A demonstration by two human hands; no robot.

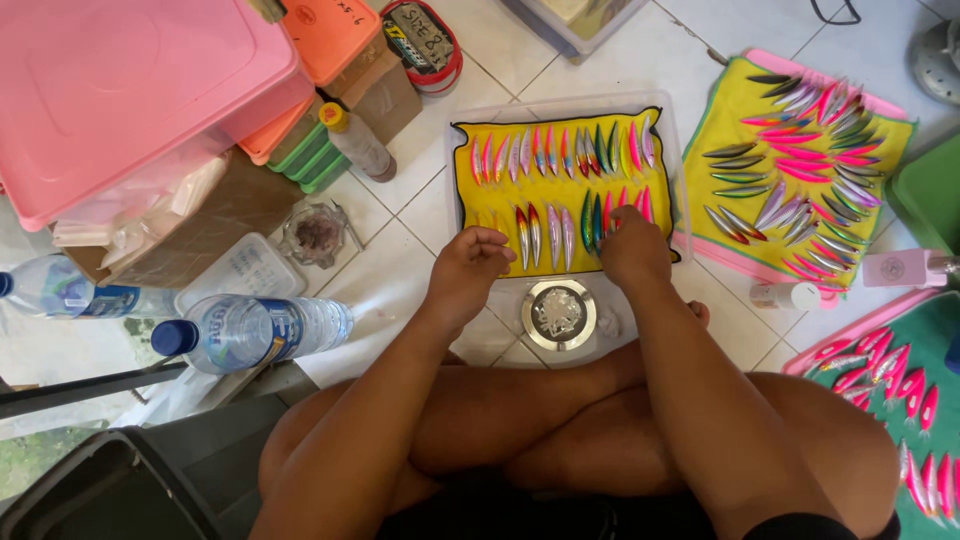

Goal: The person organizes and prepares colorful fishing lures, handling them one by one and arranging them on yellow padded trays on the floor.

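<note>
Posture: person seated cross-legged on a white tiled floor, both forearms reaching forward over the knees.
Left hand (470, 262): loosely curled, fingers bent down at the lower left edge of the yellow cloth (480, 205); whether it pinches anything cannot be told.
Right hand (632, 245): fingers bunched and pressed down on the lower row of fishing lures (545, 235), at its right end; the grip itself is hidden by the back of the hand.
Lures: two rows laid side by side on the yellow cloth, upper row pink, silver, green and blue, lower row red, silver and green.
Tray: clear shallow tray (680, 130) beneath the cloth, directly ahead of the person.
Round tin (558, 314): open, holding small metal parts, just below the tray between the hands.
Right side: second yellow cloth (735, 105) on a pink tray, covered with more lures; green mat (870, 320) with pink lures nearer the knee.
Left side: two water bottles (245, 330) lying flat, pink storage box (120, 90), glass ashtray (317, 234).
</note>
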